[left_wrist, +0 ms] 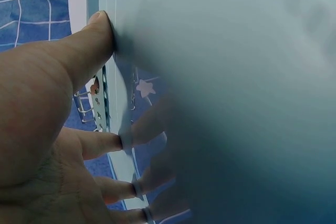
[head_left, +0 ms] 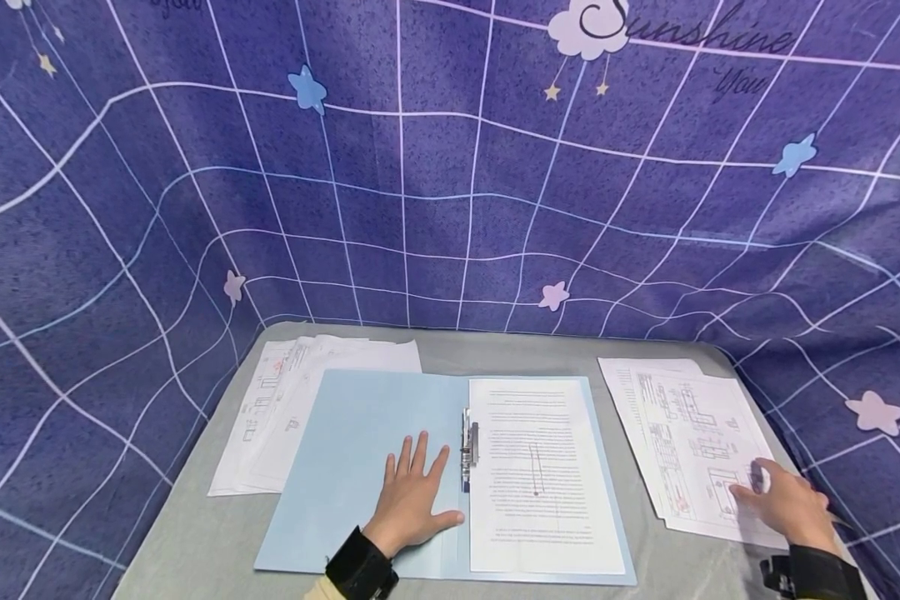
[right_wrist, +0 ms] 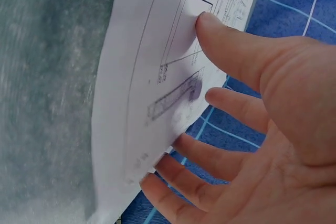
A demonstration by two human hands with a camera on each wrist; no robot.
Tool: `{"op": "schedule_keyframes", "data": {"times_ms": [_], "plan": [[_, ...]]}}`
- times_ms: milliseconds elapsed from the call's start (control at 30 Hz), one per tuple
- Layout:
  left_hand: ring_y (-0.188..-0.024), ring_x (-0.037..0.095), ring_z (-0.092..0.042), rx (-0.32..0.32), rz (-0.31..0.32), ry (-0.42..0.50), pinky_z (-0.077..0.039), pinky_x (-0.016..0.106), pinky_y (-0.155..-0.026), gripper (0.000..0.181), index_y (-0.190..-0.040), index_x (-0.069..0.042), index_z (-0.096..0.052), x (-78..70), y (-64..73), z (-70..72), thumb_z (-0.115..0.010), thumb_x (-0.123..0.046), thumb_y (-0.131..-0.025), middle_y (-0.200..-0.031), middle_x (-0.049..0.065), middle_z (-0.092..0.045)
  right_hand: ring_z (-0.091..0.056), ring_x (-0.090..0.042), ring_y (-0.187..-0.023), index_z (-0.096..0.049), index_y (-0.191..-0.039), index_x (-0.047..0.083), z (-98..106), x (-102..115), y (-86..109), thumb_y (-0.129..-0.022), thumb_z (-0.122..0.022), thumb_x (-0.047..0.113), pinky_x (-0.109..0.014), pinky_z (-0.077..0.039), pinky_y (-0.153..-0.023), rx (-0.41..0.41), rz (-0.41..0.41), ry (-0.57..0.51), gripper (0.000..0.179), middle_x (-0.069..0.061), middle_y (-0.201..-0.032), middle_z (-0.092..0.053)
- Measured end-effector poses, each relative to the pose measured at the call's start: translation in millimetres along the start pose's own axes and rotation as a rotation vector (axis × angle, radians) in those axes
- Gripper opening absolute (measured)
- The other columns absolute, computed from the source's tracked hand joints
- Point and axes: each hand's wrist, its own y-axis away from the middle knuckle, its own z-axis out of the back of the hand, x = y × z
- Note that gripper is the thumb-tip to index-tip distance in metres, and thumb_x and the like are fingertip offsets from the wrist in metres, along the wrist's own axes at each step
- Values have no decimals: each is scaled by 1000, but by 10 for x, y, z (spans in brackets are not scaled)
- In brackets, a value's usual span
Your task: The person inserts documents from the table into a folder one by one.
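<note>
A light blue folder (head_left: 330, 483) lies spread wide on the table. Its metal lever clip (head_left: 471, 446) sits by the spine, and printed sheets (head_left: 543, 533) cover the right side. My left hand (head_left: 408, 507) rests flat on the bare left cover, fingers spread, thumb (left_wrist: 100, 30) pointing toward the spine. To the right, my right hand (head_left: 791, 504) is at the near right corner of a stack of drawing sheets (head_left: 690, 433). Its thumb (right_wrist: 210, 24) touches the top sheet, while the other fingers (right_wrist: 210, 156) lie loosely extended along the paper's edge.
Another stack of drawing papers (head_left: 251, 442) lies at the left, partly under the folder's cover. A grey cloth covers the table (head_left: 187, 533). Purple curtains (head_left: 435, 167) with white lines and stars stand behind and on both sides.
</note>
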Motion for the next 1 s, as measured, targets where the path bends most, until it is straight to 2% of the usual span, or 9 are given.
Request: {"op": "schedule_keyframes", "data": {"times_ms": [167, 300, 467, 600, 667, 833, 1000], "plan": [[-134, 46, -6, 5, 1, -5, -13, 67, -101, 94, -143, -9, -35, -2, -2, 14, -63, -65, -73, -149, 28, -14, -22, -71, -103, -34, -133, 0, 15, 34, 17, -71, -72, 51, -80, -25, -77, -56, -37, -53, 88, -44, -119, -23], [-134, 45, -6, 4, 3, -15, -13, 66, -102, 94, -143, -10, -35, -4, -12, 10, -63, -65, -73, -149, 27, -14, -24, -69, -103, -36, -133, 2, 29, 46, 18, -73, -73, 37, -75, -33, -73, -120, -56, -74, 78, -43, -119, -23], [-134, 46, -6, 2, 3, -13, -12, 66, -102, 94, -143, -10, -35, -9, -20, 12, -63, -65, -73, -149, 27, -14, -35, -64, -98, -39, -131, 2, 49, 24, 2, -76, -66, 16, -68, -39, -68, -216, -44, -112, 63, -40, -114, -35], [-134, 46, -5, 4, 1, -15, -13, 66, -101, 94, -143, -10, -34, -5, -23, 9, -62, -66, -73, -149, 27, -14, -43, -60, -93, -40, -130, -2, 64, 18, -20, -77, -61, 10, -65, -40, -69, -282, -58, -139, 58, -39, -110, -46], [-134, 46, -5, 2, 0, -20, -13, 66, -101, 94, -144, -10, -34, 1, -25, 4, -62, -66, -73, -149, 27, -14, -44, -60, -93, -41, -129, -4, 68, 17, -34, -78, -60, 11, -65, -39, -70, -278, -84, -146, 57, -39, -112, -47], [-134, 46, -6, 3, 4, -18, -13, 67, -101, 95, -143, -10, -35, 14, -24, -12, -61, -67, -73, -149, 27, -14, -46, -57, -91, -54, -115, -7, 56, 8, -40, -80, -58, 12, -62, -40, -68, -256, -130, -155, 40, -34, -107, -53], [-134, 46, -6, 19, 10, -16, -13, 66, -101, 95, -143, -11, -35, 22, -8, -24, -61, -68, -72, -149, 27, -14, -47, -56, -86, -58, -105, -6, 16, -28, -8, -80, -59, 12, -60, -39, -64, -260, -124, -163, 31, -33, -102, -55]]}}
